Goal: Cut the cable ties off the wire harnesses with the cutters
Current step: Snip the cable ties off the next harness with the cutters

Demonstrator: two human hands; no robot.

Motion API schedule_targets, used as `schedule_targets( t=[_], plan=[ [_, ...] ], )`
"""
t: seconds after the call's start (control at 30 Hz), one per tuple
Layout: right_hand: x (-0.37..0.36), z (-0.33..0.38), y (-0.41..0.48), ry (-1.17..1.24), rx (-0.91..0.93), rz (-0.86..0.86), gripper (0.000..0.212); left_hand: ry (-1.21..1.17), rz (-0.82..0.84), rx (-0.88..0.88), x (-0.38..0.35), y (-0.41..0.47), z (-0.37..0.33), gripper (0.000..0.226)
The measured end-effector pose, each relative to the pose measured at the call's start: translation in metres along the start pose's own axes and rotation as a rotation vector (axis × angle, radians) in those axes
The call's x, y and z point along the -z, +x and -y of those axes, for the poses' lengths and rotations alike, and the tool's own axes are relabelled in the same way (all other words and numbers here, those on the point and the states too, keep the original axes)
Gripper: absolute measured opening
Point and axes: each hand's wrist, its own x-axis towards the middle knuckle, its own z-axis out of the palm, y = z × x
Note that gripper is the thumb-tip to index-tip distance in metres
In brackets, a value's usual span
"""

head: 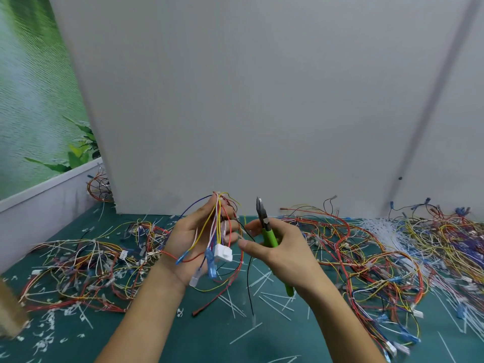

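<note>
Item, far left: green leaf mural (31,100) above a white ledge (47,195). Item, near left edge: blurred brown object (9,313), kind not determinable. Item, left: left heap (78,268) of tangled harnesses in red, yellow, white and black wire, lying on a green mat (209,341); a smaller coil (100,187) lay farther off, against the corner of the grey wall (262,100). Item, centre: left hand (192,239), raised above the mat with palm facing the camera, fingers and thumb curled round one harness (218,224). Its wires ran down across the palm and ended in a white connector (223,253) and blue terminals (209,260) hanging near the wrist. Whether this harness bore a tie could not be told. Item, just right of the harness and not touching it: cutters (267,227) with green handles, nose pointing up and away, blades together or nearly so. The right hand (284,248) was wrapped round the handles, thumb stretched left toward the harness. Item, near centre, on the mat below both hands: loose ties (264,281), white strips scattered at all angles. Item, right: right heap (366,258) of harnesses, larger, spreading to the right edge. Item, far right: a pale tie pile (378,226) lying among those wires near the wall.
</note>
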Motion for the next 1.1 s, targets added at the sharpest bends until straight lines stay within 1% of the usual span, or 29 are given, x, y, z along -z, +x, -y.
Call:
schedule_targets(
  t=[0.1,0.17,0.23,0.3,0.33,0.4,0.47,0.5,0.63,0.7,0.8,0.9,0.97,1.0,1.1],
  plan=[
    [0.0,-0.001,0.001,-0.028,0.03,-0.032,0.025,-0.01,-0.031,0.03,-0.001,-0.001,0.003,0.02],
    [-0.001,-0.002,0.003,-0.048,0.063,-0.042,0.017,0.01,-0.064,0.042,-0.001,0.0,0.005,0.026],
    [-0.001,-0.003,0.003,-0.014,0.076,-0.032,0.008,0.052,-0.112,0.048,-0.002,0.0,0.005,0.031],
    [0.0,-0.004,0.004,0.045,0.061,-0.055,0.008,0.057,-0.182,0.047,-0.003,0.0,0.004,0.034],
    [0.002,-0.004,0.004,0.054,0.053,-0.077,0.009,0.067,-0.222,0.041,-0.002,0.0,0.003,0.032],
    [0.006,-0.005,0.006,0.069,0.026,-0.102,0.01,0.188,-0.301,-0.001,0.0,0.001,-0.001,0.023],
    [0.011,-0.004,0.008,0.145,-0.026,-0.112,0.01,0.315,-0.366,-0.056,0.004,0.002,-0.004,0.026],
    [0.014,-0.005,0.008,0.195,-0.055,-0.112,0.009,0.341,-0.39,-0.081,0.006,0.003,-0.005,0.029],
    [0.024,-0.003,0.009,0.383,-0.143,-0.067,0.007,0.267,-0.433,-0.133,0.01,0.0,-0.013,0.036],
    [0.026,-0.002,0.01,0.478,-0.178,-0.043,0.008,0.259,-0.462,-0.096,0.013,-0.001,-0.017,0.041],
    [0.027,0.0,0.011,0.616,-0.228,-0.019,0.01,0.24,-0.494,0.021,0.015,-0.006,-0.023,0.055],
    [0.03,0.002,0.011,0.698,-0.236,0.034,0.015,0.223,-0.537,0.093,0.017,-0.011,-0.032,0.062],
    [0.034,0.003,0.011,0.725,-0.227,0.057,0.026,0.188,-0.544,0.107,0.019,-0.014,-0.04,0.064],
    [0.036,0.003,0.011,0.723,-0.222,0.057,0.028,0.177,-0.533,0.118,0.019,-0.016,-0.043,0.064],
    [0.041,0.001,0.012,0.658,-0.201,0.026,0.019,0.102,-0.466,0.152,0.02,-0.019,-0.052,0.064]
  ],
)
